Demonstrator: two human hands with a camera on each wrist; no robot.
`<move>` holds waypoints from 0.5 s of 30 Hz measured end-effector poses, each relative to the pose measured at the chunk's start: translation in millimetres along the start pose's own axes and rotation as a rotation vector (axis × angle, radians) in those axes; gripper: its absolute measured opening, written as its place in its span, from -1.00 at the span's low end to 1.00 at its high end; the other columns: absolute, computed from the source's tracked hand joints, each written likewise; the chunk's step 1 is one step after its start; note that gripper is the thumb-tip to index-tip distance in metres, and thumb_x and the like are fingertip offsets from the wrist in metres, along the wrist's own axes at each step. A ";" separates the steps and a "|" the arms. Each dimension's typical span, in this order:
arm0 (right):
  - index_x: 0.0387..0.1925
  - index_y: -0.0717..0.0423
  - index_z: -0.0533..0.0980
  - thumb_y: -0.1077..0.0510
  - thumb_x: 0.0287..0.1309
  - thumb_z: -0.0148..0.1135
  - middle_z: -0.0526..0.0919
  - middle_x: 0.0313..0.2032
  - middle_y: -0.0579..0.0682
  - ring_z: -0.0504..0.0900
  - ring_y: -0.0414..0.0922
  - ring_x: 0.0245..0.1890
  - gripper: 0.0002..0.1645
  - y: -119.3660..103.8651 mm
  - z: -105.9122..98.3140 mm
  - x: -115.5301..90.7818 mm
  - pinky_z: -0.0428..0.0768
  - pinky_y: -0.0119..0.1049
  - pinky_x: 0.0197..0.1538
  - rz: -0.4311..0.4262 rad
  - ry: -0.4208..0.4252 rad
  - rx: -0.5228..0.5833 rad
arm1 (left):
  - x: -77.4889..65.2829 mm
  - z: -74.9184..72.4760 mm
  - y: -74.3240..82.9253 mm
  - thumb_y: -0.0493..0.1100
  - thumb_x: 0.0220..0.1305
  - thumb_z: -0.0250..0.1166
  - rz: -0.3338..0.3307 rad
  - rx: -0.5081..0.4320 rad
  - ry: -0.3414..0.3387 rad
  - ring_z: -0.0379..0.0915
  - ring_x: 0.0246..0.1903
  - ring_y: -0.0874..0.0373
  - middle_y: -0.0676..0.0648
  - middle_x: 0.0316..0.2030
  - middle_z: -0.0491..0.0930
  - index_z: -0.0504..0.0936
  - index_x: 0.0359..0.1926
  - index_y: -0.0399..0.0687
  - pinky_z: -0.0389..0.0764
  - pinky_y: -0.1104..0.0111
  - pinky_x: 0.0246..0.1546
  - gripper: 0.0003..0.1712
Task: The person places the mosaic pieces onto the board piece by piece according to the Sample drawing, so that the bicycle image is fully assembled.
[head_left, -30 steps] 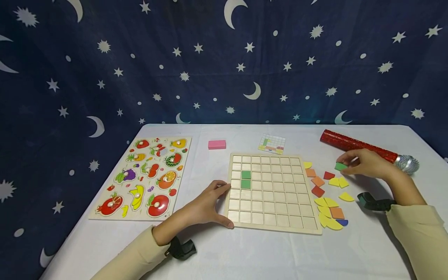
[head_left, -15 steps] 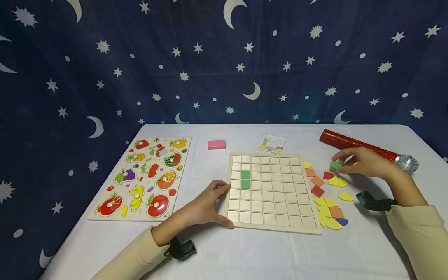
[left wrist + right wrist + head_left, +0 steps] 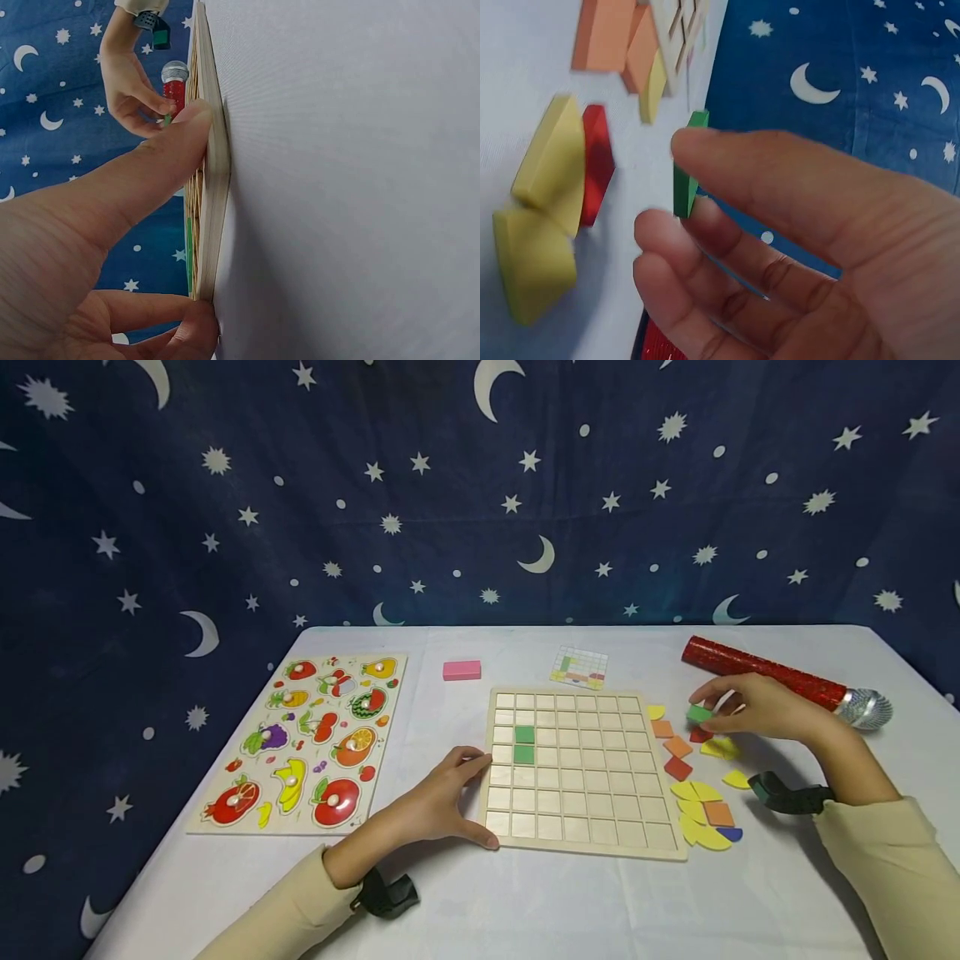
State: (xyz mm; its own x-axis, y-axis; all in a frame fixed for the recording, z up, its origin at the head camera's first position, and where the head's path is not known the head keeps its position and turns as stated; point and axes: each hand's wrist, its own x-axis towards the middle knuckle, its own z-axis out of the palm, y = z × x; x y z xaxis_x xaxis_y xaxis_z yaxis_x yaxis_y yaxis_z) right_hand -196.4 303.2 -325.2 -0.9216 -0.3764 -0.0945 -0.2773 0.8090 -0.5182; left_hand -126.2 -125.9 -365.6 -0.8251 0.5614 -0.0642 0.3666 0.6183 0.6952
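Above the loose pieces, my right hand (image 3: pixel 757 710) pinches a green square tile (image 3: pixel 699 714) between thumb and fingers. The right wrist view shows this green tile (image 3: pixel 684 176) held on edge, raised over the table. My left hand (image 3: pixel 442 802) rests at the left edge of a wooden grid board (image 3: pixel 585 777), thumb near its front left corner and fingertips farther up that side. In the left wrist view the thumb (image 3: pixel 176 139) and fingertips touch the board's rim. Two green tiles (image 3: pixel 524 744) sit in neighbouring cells, one above the other.
Yellow, orange, red and blue pieces (image 3: pixel 693 811) lie right of the board. Behind it lie a small pattern card (image 3: pixel 581 666) and a pink block (image 3: pixel 461 671). A fruit puzzle (image 3: pixel 300 743) is at left, a red microphone (image 3: pixel 765 672) at back right.
My right hand has moved left with the green tile, from beside the microphone to over the red piece. The left hand has stayed at the board's edge.
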 end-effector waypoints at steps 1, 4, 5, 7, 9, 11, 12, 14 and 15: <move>-0.04 0.36 0.59 0.24 0.00 0.46 0.69 -0.17 0.14 0.61 -0.07 -0.27 -0.55 -2.1 0.3 0.2 0.57 -0.45 -0.28 -0.012 0.001 0.003 | -0.2 0.0 0.1 -0.07 -0.28 0.68 0.002 0.002 0.003 0.29 0.20 -0.05 -0.27 0.27 0.23 0.24 0.36 -0.47 0.33 0.05 0.24 0.22; -0.04 0.35 0.60 0.25 0.01 0.46 0.69 -0.16 0.12 0.62 -0.08 -0.27 -0.55 -8.0 0.9 0.1 0.58 -0.46 -0.27 -0.043 0.000 0.012 | -0.5 -0.2 0.5 -0.08 -0.29 0.69 0.008 0.002 0.009 0.30 0.19 -0.05 -0.27 0.26 0.24 0.25 0.36 -0.48 0.33 0.05 0.24 0.22; -0.04 0.34 0.60 0.25 0.00 0.46 0.69 -0.16 0.10 0.62 -0.09 -0.28 -0.55 -10.0 1.1 -0.1 0.58 -0.47 -0.26 -0.045 -0.001 0.011 | -0.5 -0.2 0.6 -0.08 -0.29 0.69 0.009 0.002 0.010 0.30 0.19 -0.05 -0.27 0.26 0.24 0.25 0.35 -0.48 0.33 0.05 0.24 0.22; -0.03 0.33 0.60 0.24 0.00 0.47 0.69 -0.16 0.09 0.62 -0.10 -0.27 -0.55 -14.2 1.5 -0.6 0.58 -0.46 -0.25 -0.051 -0.001 0.008 | -0.4 -0.2 0.8 -0.08 -0.29 0.69 0.009 0.000 0.009 0.31 0.19 -0.05 -0.27 0.26 0.24 0.25 0.36 -0.48 0.33 0.05 0.24 0.22; -0.03 0.31 0.61 0.23 -0.02 0.48 0.69 -0.16 0.07 0.61 -0.11 -0.27 -0.53 -18.5 2.0 -1.1 0.58 -0.46 -0.24 -0.048 -0.003 0.008 | -0.2 -0.2 0.9 -0.08 -0.29 0.69 0.007 -0.004 0.005 0.31 0.19 -0.05 -0.27 0.26 0.24 0.25 0.36 -0.47 0.34 0.05 0.24 0.22; -0.02 0.28 0.61 0.23 -0.02 0.48 0.69 -0.17 0.03 0.60 -0.12 -0.28 -0.53 -22.9 2.9 -1.7 0.59 -0.45 -0.24 -0.043 -0.007 0.009 | -0.1 -0.2 0.8 -0.08 -0.28 0.69 0.004 -0.007 0.002 0.30 0.20 -0.05 -0.27 0.26 0.23 0.25 0.36 -0.47 0.33 0.05 0.25 0.21; -0.02 0.28 0.61 0.22 -0.03 0.49 0.69 -0.17 0.04 0.60 -0.12 -0.27 -0.52 -24.4 3.4 -1.6 0.60 -0.42 -0.24 -0.050 -0.012 0.014 | -0.1 -0.2 0.8 -0.08 -0.28 0.68 0.001 -0.009 0.001 0.30 0.20 -0.05 -0.27 0.27 0.23 0.25 0.36 -0.47 0.33 0.05 0.25 0.21; -0.02 0.27 0.61 0.22 -0.03 0.49 0.69 -0.18 0.02 0.59 -0.12 -0.28 -0.52 -28.2 4.8 -1.8 0.61 -0.41 -0.24 -0.051 -0.018 0.022 | 0.1 -0.2 0.6 -0.09 -0.28 0.68 -0.002 -0.012 -0.001 0.30 0.21 -0.05 -0.26 0.27 0.23 0.25 0.36 -0.47 0.32 0.05 0.25 0.21; -0.02 0.26 0.61 0.22 -0.02 0.49 0.69 -0.17 0.02 0.59 -0.13 -0.28 -0.52 -29.9 5.5 -2.0 0.61 -0.41 -0.24 -0.054 -0.021 0.027 | 0.2 -0.2 0.5 -0.09 -0.28 0.68 -0.004 -0.014 -0.002 0.29 0.21 -0.05 -0.26 0.27 0.23 0.25 0.36 -0.47 0.32 0.05 0.26 0.21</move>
State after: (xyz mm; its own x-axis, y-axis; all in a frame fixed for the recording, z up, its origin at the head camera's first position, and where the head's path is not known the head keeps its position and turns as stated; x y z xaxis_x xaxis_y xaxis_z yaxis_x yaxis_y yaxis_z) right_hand -184.8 277.2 -314.2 -0.8997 -0.4285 -0.0833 -0.3185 0.7750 -0.5459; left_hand -126.3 -125.6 -365.1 -0.8256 0.5601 -0.0684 0.3575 0.6130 0.7046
